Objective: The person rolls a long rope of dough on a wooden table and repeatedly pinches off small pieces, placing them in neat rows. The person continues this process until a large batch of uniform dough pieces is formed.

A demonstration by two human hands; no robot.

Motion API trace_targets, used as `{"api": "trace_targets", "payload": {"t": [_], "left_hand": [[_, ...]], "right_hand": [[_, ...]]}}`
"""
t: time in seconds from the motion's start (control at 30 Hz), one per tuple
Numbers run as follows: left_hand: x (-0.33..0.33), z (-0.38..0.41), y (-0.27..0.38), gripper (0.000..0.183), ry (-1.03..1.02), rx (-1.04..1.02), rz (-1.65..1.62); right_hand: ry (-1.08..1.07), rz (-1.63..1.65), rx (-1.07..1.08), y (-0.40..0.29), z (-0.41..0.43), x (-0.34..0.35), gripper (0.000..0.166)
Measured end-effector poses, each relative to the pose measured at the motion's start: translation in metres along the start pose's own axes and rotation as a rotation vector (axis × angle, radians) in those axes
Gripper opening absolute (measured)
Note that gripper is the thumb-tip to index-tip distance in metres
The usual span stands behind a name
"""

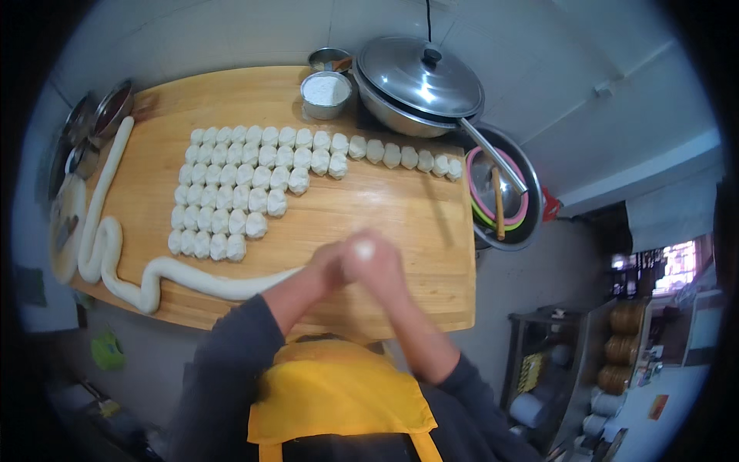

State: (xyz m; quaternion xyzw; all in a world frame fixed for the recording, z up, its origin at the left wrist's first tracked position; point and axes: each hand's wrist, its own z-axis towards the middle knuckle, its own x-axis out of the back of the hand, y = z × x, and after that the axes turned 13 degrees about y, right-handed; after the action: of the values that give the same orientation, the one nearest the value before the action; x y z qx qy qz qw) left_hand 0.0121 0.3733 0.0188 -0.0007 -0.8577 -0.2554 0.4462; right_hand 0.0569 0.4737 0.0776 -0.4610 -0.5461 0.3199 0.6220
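A long rope of dough winds along the left and front of the wooden board, its near end reaching my hands. My left hand is closed around that end. Against it is my right hand, blurred, with a small white bit of dough showing at its top; its fingers are curled. Rows of cut dough pieces stand close together on the board beyond my hands, and the farthest row runs on to the right edge.
At the back are a metal bowl of flour, a smaller bowl and a lidded wok. Nested basins stand off the board's right edge. Metal bowls sit at the far left. A shelf rack stands lower right.
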Motion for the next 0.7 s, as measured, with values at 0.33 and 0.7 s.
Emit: {"api": "trace_targets", "payload": {"t": [0.33,0.7], "left_hand": [[-0.044,-0.039,-0.078,0.059,0.552,-0.058,-0.289],[-0.061,-0.050,-0.064,0.041,0.519,-0.009,0.145]], "right_hand": [[0.121,-0.171,-0.137,0.134,0.206,-0.079,0.048],[0.075,-0.780,0.168,0.082,0.086,-0.047,0.042]]}}
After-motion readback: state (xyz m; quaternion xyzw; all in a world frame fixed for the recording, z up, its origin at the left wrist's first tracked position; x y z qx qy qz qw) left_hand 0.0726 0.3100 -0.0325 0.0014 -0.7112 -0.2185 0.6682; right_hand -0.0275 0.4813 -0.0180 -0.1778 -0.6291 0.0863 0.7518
